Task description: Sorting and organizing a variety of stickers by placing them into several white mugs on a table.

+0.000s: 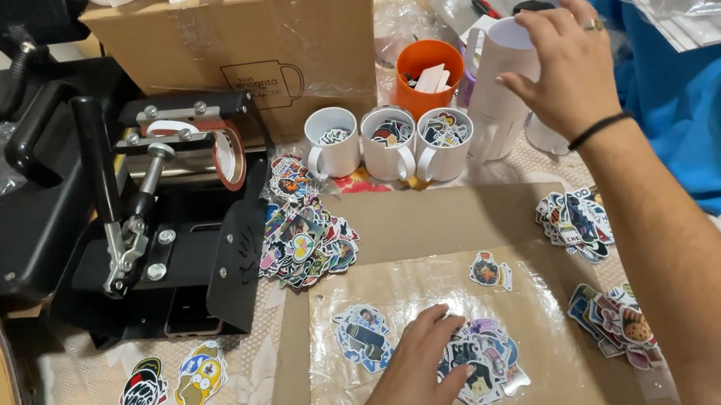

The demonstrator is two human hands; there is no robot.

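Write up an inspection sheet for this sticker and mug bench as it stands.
Surface: a brown cardboard sheet with clear film over it lies on a lace tablecloth.
Job's things: a sticker pile under the left hand's fingertips; a white cylinder at the back.
Clutter: three white mugs holding stickers, an orange cup, a large sticker heap, smaller stacks at right, loose stickers at left, a cardboard box, a blue cloth.
Grippers: left hand flat on the stickers; right hand curled over the cylinder's top.
Cables: nothing seen.
Surroundings: a black mug heat press at left.
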